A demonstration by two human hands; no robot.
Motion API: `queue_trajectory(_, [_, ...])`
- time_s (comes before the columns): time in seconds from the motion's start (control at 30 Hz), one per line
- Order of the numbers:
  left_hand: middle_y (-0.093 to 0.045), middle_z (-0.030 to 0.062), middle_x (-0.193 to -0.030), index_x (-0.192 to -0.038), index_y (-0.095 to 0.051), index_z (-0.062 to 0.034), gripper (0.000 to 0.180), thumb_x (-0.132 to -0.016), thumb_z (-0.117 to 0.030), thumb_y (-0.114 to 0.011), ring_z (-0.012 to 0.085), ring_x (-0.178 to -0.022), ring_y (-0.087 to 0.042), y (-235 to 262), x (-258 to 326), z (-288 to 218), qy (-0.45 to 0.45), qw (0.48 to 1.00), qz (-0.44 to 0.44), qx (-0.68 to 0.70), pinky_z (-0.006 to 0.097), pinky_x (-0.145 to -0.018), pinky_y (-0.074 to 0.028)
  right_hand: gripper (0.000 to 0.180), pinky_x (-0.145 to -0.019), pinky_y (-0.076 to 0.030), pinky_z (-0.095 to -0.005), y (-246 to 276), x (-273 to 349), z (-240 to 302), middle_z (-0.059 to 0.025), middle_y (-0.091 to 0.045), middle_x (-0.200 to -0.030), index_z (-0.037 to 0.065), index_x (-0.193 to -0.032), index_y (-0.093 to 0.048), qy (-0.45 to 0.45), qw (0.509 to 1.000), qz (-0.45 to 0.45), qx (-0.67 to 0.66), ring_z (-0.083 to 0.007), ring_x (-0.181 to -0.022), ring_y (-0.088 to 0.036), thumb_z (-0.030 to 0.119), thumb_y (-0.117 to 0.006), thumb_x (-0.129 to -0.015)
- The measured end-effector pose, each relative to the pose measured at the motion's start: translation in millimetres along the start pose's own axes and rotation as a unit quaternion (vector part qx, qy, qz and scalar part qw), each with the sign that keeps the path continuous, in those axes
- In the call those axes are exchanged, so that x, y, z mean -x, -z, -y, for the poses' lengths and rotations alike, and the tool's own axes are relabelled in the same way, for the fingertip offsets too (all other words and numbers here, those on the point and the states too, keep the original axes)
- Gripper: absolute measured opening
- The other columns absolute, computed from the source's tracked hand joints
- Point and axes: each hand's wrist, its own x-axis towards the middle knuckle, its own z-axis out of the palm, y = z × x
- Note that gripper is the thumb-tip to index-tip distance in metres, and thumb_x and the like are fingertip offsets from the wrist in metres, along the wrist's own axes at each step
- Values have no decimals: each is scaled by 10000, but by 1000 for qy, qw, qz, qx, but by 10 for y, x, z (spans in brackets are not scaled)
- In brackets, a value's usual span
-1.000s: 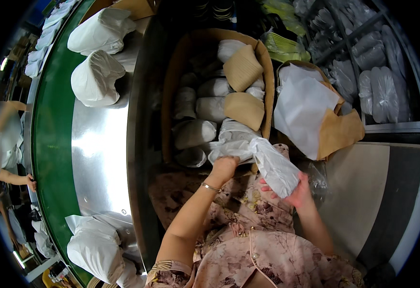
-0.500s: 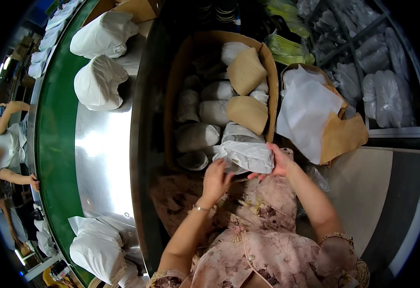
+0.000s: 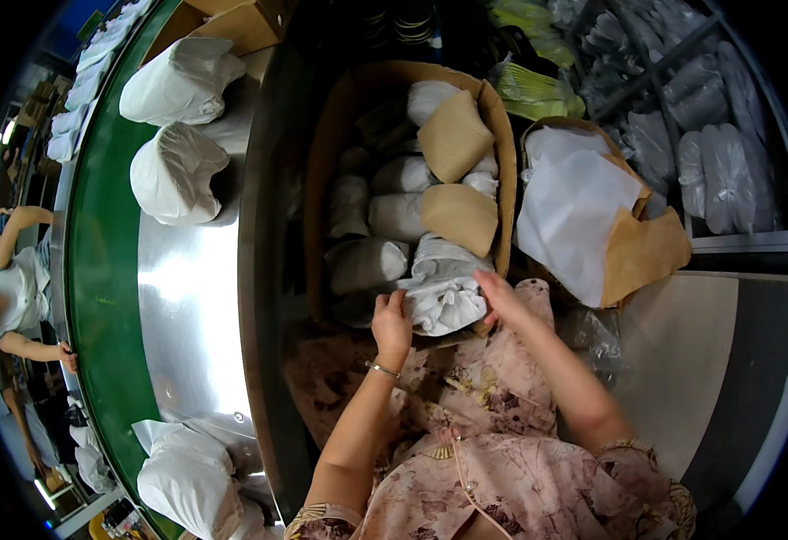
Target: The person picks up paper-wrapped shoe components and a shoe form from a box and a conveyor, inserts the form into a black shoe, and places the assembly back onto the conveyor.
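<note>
A bundle wrapped in crumpled white paper [image 3: 448, 292] sits at the near end of the deep cardboard box [image 3: 320, 180], its gathered, creased end facing me. What the paper covers is hidden. My left hand [image 3: 392, 326] grips the bundle's left side with bent fingers. On the opposite side, my right hand [image 3: 504, 300] holds the paper edge between thumb and fingers. Other pale wrapped bundles [image 3: 400, 214] lie packed in rows behind it. Two tan card pieces [image 3: 459, 218] rest on top along the box's right side.
At left, a metal ledge [image 3: 191, 310] borders a green conveyor belt [image 3: 101, 297]. White paper-covered items [image 3: 178, 171] stand along it. A person [image 3: 29, 283] works beyond the belt. Right of the box lie white paper sheets [image 3: 569, 207] and a rack of plastic-wrapped items [image 3: 727, 180].
The bundle's near end has gone from a loose, smooth flap to a gathered, crumpled end. My left hand has risen to its side; my right hand has shifted slightly left.
</note>
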Motion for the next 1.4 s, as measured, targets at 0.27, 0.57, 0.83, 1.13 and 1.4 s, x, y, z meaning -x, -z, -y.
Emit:
queue_trajectory(0.27, [-536,148,-1065,-1089,-565,-71,293,-797,-78,-546,329,-1020,-488,-162,32,-88,-44,987,8,-154,403,-748,-465,364,-757,-443,-431,-439,-42,-293,-183,-425,-961,29,-1191,-470,288,828,-200,438,-359,-905,-467,133,-515,-846])
queue_trajectory(0.57, [-426,191,-1299,-1213,-479,-49,456,-860,-335,-520,330,-1218,-388,-62,281,-368,-246,945,144,-160,471,-993,-293,377,-688,-502,-381,-415,-91,-322,-179,-461,-957,35,-1149,-481,275,782,-218,515,-335,-906,-501,88,-511,-777])
queue_trajectory(0.83, [-408,171,-1337,-1203,-506,-55,482,-885,-412,-446,303,-1266,-347,-339,339,-141,-263,925,185,-203,496,-1008,-259,367,-704,-489,-420,-384,-221,-458,-187,-472,-950,13,-1145,-472,249,787,-189,531,-357,-893,-520,92,-502,-788])
queue_trajectory(1.13, [-412,207,-1318,-1221,-476,-43,495,-891,-411,-446,320,-1251,-359,-52,345,-319,-259,927,182,-203,512,-1007,-254,298,-713,-471,-405,-285,422,-141,-160,-512,-944,14,-1091,-510,342,845,-225,344,-348,-850,-547,80,-546,-802])
queue_trajectory(1.4, [-529,196,-1139,-1053,-541,4,286,-786,-83,-593,353,-1108,-471,512,692,-563,-268,957,90,-63,453,-928,-366,246,-812,-440,-389,111,1009,-446,-150,-515,-1049,19,-988,-579,419,800,-279,327,-329,-968,-502,59,-593,-746])
